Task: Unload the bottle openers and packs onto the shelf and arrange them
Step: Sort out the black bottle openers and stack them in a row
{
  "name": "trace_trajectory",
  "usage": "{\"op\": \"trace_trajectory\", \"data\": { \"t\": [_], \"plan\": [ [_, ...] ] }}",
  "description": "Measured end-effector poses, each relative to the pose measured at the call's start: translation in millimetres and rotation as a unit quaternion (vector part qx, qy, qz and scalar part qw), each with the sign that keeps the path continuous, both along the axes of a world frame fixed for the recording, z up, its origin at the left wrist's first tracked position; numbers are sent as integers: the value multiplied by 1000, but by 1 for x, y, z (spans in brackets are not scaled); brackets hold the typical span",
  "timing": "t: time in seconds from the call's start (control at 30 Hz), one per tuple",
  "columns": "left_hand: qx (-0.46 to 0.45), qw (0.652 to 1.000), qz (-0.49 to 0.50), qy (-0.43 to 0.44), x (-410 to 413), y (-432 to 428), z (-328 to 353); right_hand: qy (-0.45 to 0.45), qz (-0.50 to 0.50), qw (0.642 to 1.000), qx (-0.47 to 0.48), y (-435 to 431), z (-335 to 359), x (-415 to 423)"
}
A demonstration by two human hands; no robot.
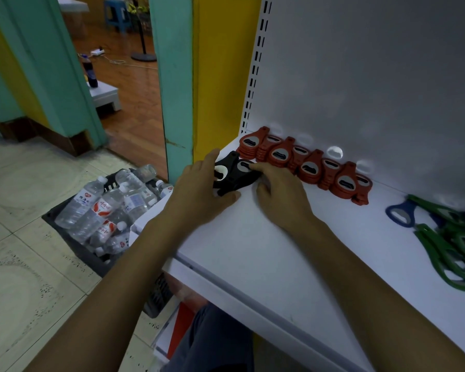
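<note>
I'm on the arranging step. My left hand [199, 189] clasps the black openers [239, 181] between thumb and fingers, while my right hand [278, 191] presses them with straight fingers. They lie on the shelf [253, 251] between both hands, the red row [310, 167] just beyond my right fingertips. Next, I judge, they need squaring against that row.
</note>
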State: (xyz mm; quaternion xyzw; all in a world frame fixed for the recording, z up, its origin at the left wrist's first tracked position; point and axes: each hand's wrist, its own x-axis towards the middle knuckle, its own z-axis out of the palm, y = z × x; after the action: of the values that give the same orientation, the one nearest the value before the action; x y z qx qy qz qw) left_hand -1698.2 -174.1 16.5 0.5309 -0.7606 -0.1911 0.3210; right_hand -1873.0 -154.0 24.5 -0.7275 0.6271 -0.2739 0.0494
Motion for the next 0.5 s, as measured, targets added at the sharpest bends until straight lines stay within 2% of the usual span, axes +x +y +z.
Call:
{"op": "trace_trajectory", "data": {
  "t": [0.07,0.17,0.37,0.5],
  "plan": [
    [22,999,-32,37,7,1,4,-4,4,1000,-4,0,-1,-1],
    [46,996,-63,47,15,0,7,-8,8,1000,-8,-1,-2,-2],
    [5,998,-22,54,8,3,4,-16,22,1000,-9,-1,-4,-3],
    [-2,998,-39,39,7,1,3,-19,14,1000,-12,-2,-3,-2]
  ]
}}
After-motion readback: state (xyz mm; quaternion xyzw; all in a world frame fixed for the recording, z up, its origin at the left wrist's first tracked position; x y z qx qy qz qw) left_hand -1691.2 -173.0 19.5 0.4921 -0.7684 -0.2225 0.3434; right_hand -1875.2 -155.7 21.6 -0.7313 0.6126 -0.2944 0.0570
